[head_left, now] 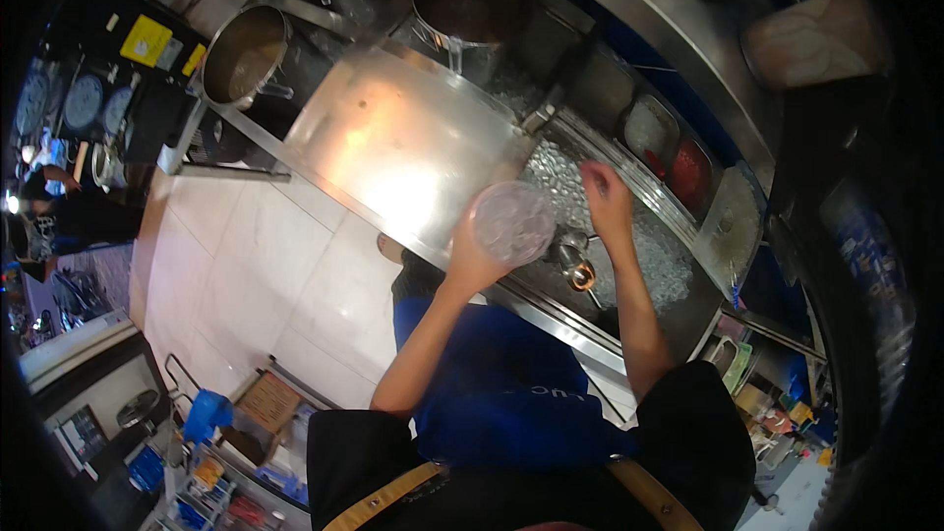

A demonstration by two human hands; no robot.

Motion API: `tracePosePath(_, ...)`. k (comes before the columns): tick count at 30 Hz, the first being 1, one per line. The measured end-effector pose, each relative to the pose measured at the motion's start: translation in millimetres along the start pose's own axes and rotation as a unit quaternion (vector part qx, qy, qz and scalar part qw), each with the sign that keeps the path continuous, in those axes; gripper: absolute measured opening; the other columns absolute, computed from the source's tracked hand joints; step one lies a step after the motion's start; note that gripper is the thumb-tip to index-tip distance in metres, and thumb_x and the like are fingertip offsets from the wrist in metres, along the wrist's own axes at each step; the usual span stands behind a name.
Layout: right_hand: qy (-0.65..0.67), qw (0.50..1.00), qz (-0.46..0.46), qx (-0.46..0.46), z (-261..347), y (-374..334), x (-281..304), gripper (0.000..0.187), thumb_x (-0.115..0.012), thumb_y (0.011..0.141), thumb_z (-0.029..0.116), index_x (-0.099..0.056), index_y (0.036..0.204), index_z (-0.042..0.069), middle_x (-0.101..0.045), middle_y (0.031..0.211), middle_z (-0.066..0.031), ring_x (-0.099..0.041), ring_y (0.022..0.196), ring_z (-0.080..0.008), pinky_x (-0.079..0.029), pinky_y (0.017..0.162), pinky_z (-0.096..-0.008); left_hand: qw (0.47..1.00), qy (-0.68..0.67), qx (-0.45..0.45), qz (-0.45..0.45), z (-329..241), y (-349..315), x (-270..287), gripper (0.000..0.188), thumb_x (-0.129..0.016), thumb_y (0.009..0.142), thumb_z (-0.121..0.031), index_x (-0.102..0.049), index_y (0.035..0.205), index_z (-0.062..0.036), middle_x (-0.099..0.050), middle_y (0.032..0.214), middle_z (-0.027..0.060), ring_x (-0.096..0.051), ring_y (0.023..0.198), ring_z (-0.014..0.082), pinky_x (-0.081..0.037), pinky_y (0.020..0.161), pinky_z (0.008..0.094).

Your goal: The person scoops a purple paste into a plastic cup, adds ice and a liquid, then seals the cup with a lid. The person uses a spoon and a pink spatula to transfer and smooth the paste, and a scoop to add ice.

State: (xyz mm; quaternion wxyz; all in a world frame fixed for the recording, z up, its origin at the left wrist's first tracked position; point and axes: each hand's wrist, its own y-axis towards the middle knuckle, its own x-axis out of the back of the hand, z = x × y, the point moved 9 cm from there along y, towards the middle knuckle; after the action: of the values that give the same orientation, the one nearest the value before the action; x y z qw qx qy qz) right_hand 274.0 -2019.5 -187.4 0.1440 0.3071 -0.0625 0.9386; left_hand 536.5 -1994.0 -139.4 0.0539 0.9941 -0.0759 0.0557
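My left hand [466, 258] is wrapped round a clear cup [513, 223], held over the front edge of the steel counter. Pale pieces that look like ice show inside the cup. My right hand [608, 199] is raised above the ice bin, its fingers curled in and slightly blurred. Whether anything sits between those fingers is hidden. Loose ice [649, 261] fills part of the bin below. Between my hands, a shiny metal utensil [578, 270] lies at the bin's near side; its exact kind is unclear.
Left of the bin stretches a bare steel worktop [393, 133]. Large metal pots [246, 57] stand beyond and to the left. Along the bin's far side sit food tubs, one with red contents [691, 177]. Tiled floor [265, 275] lies left; another person [74, 206] is far off.
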Motion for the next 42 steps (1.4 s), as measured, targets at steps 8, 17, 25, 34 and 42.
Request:
tracePosePath(8, -0.314, 0.948, 0.026, -0.035, 171, 156, -183, 0.063, -0.072, 0.075, 0.061, -0.076, 0.095, 0.001, -0.073, 0.092, -0.0207, -0.071, 0.09, -0.0393, -0.056, 0.082, -0.0456, 1.0, 0.001, 0.011, -0.02, 14, 37, 194, 0.078, -0.091, 0.061, -0.013, -0.053, 0.128, -0.0006, -0.063, 0.122, 0.0135, -0.062, 0.112, 0.0249, -0.05, 0.099, 0.0372)
tracePosePath(17, -0.35, 0.922, -0.096, 0.138, 145, 204, -166, 0.038, -0.069, 0.082, 0.04, -0.068, 0.074, 0.003, -0.066, 0.072, -0.0182, -0.068, 0.073, -0.0341, -0.054, 0.067, -0.044, 0.992, -0.073, 0.011, 0.103, 48, 101, 313, 0.089, -0.092, 0.059, -0.012, -0.046, 0.134, -0.0039, -0.057, 0.129, 0.0135, -0.057, 0.118, 0.0247, -0.046, 0.103, 0.0386)
tracePosePath(25, -0.124, 0.936, 0.207, -0.256, 48, 315, -245, 0.026, -0.061, 0.096, 0.031, -0.059, 0.082, 0.01, -0.057, 0.068, -0.0061, -0.057, 0.06, -0.0172, -0.044, 0.051, -0.0293, 0.99, 0.073, -0.025, 0.122, 55, 159, 333, 0.092, -0.091, 0.062, -0.014, -0.04, 0.139, -0.0072, -0.053, 0.133, 0.0125, -0.05, 0.126, 0.0266, -0.041, 0.108, 0.0425)
tracePosePath(34, -0.228, 0.928, 0.095, -0.279, -57, 309, -253, 0.022, -0.058, 0.098, 0.031, -0.057, 0.089, 0.011, -0.056, 0.072, -0.0052, -0.055, 0.062, -0.015, -0.043, 0.052, -0.0272, 0.991, 0.131, 0.005, 0.014, 33, 181, 351, 0.088, -0.086, 0.064, -0.019, -0.042, 0.139, -0.0077, -0.054, 0.13, 0.0126, -0.05, 0.123, 0.0283, -0.039, 0.107, 0.0431)
tracePosePath(42, -0.039, 0.935, 0.069, -0.346, -104, 229, -209, 0.019, -0.055, 0.101, 0.03, -0.056, 0.095, 0.011, -0.055, 0.076, -0.0043, -0.053, 0.063, -0.0131, -0.041, 0.052, -0.0253, 0.964, 0.264, 0.024, 0.025, 20, 187, 345, 0.087, -0.084, 0.06, -0.025, -0.046, 0.137, -0.0098, -0.055, 0.13, 0.009, -0.048, 0.124, 0.0294, -0.032, 0.111, 0.0419)
